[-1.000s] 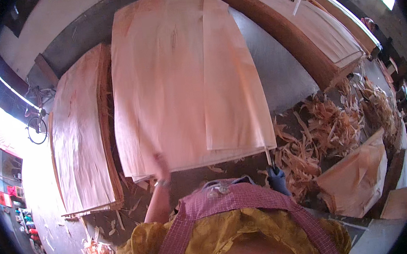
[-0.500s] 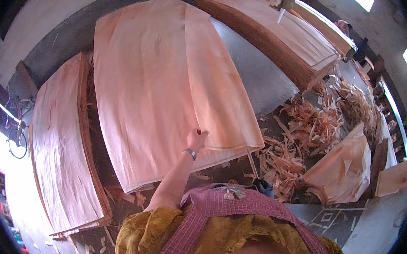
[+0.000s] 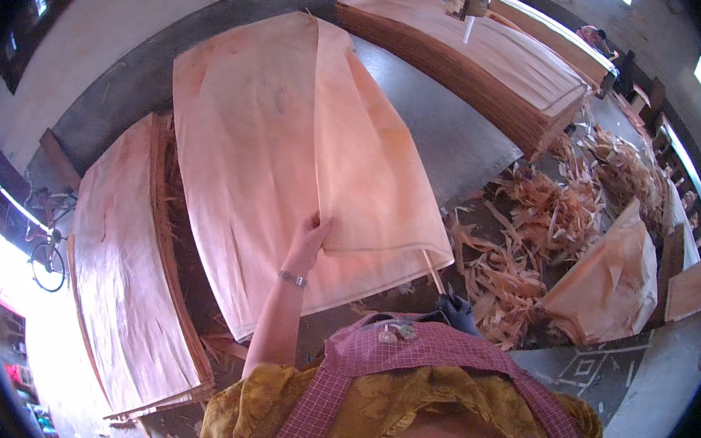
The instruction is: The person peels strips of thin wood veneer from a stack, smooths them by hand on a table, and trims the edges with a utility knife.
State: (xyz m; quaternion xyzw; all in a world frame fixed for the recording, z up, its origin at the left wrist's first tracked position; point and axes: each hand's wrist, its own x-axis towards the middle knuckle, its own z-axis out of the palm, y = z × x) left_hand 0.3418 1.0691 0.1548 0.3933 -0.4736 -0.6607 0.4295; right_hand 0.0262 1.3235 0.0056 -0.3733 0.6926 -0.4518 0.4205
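Observation:
A wide stack of pale veneer sheets (image 3: pixel 248 169) lies in front of me. On its right half rests a narrower veneer sheet (image 3: pixel 370 160). My left hand (image 3: pixel 309 240), a bangle at the wrist, grips that sheet's near left corner, and the corner is slightly raised. My right hand (image 3: pixel 461 311) wears a dark glove and sits low at the stack's near right corner. It is closed around a thin stick (image 3: pixel 432 270) that points up toward the sheet's edge.
Another veneer stack (image 3: pixel 124 270) lies to the left, and a long thick one (image 3: pixel 470 61) at the back right. Curled veneer scraps (image 3: pixel 548 220) are heaped on the right beside loose sheets (image 3: pixel 611 281). A bicycle (image 3: pixel 44 243) stands far left; a person (image 3: pixel 595 35) is far back right.
My left hand has moved from the stack's near edge up and right to the narrow sheet's corner and taken hold of it. My gloved right hand stays low with the stick.

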